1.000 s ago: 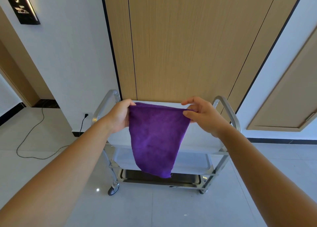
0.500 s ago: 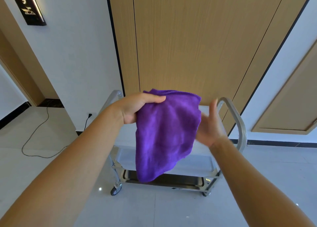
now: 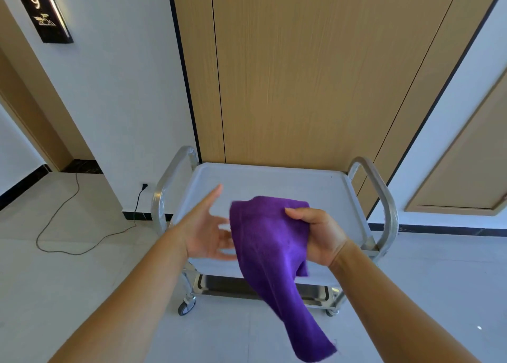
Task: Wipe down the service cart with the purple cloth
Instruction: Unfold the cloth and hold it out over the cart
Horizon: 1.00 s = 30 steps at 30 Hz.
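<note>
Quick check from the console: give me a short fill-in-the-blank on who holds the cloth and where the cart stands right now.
1. The purple cloth is gripped by the ____ hand.
2. The left hand is ____, holding nothing.
3. The service cart stands in front of a ____ wall panel.
Missing words: right; open; wooden

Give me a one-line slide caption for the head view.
Right hand grips the purple cloth above the service cart; left hand open beside it.

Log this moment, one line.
right hand: grips purple cloth | left hand: open | cart: unwiped
</note>
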Each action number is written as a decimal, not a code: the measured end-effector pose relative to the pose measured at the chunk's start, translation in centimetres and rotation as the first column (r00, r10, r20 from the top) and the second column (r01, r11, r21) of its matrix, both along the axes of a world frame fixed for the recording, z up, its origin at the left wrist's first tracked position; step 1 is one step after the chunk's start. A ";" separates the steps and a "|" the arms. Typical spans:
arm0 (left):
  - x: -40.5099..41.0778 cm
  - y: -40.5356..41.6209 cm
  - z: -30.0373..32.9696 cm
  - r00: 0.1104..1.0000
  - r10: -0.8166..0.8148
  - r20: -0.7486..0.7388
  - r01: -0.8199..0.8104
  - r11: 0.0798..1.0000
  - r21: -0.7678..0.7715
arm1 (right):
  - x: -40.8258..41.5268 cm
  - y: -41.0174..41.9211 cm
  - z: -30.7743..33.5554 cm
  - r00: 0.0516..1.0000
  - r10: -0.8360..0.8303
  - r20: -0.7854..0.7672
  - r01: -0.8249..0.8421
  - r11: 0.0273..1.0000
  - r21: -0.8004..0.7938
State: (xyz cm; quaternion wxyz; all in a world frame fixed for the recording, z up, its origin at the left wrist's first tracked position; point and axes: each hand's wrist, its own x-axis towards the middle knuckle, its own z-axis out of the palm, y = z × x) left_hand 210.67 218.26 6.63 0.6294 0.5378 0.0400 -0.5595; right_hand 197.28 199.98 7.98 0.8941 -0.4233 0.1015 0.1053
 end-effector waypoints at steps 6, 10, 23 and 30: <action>-2.2 -1.1 -1.0 0.958 -0.007 0.286 0.012 1.000 -0.015 | 0.3 -0.8 0.1 0.978 -0.155 -0.143 0.134 0.980 -0.147; -1.2 -1.4 -0.9 0.929 0.192 0.317 -0.171 0.981 -0.094 | 0.3 -1.5 0.3 0.961 -0.234 -0.145 0.213 0.966 -0.148; -0.7 -2.0 0.4 0.888 0.061 0.456 -0.075 0.997 0.011 | -0.4 -4.0 1.1 0.925 -0.229 -0.304 0.115 0.930 -0.350; -0.6 -2.2 1.2 0.724 -0.072 0.686 -0.051 0.986 0.157 | 0.2 -3.5 0.3 0.847 -0.490 -0.206 0.254 0.713 -0.654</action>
